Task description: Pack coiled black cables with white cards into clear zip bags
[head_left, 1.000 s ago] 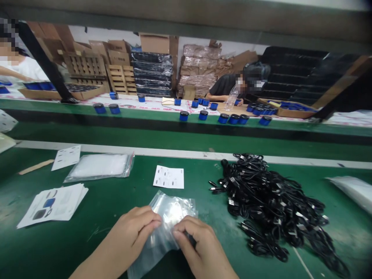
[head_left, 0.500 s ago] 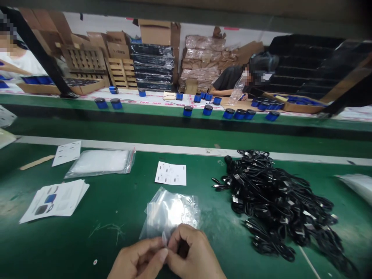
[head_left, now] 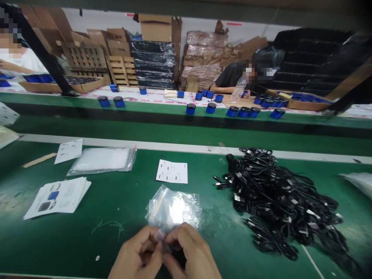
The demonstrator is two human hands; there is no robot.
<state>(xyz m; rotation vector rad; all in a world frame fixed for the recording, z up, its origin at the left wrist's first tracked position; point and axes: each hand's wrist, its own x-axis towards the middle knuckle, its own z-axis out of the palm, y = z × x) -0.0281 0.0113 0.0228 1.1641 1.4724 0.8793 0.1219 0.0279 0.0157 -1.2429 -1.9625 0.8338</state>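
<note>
At the near edge of the green table, my left hand (head_left: 138, 254) and my right hand (head_left: 190, 250) meet, fingertips pinched together on a small clear plastic bag (head_left: 161, 235). Most of that bag is hidden by the fingers. Just beyond them lies a loose pile of clear zip bags (head_left: 177, 209). Behind the pile rests a white printed leaflet (head_left: 172, 171). To the right of my hands is a big heap of coiled black USB cables (head_left: 273, 193). A stack of printed leaflets (head_left: 56, 197) sits on the left.
A packed clear bag with white contents (head_left: 101, 160), another leaflet (head_left: 69, 150) and a wooden strip (head_left: 40, 159) lie at left. Across a pale rail (head_left: 174, 147), several blue-and-black cylinders (head_left: 191, 109) stand on a far bench. A co-worker in a dark shirt (head_left: 231, 77) leans over it.
Both hands have drawn closer together, and more of the clear bag shows between the fingertips. The whole view has shifted slightly.
</note>
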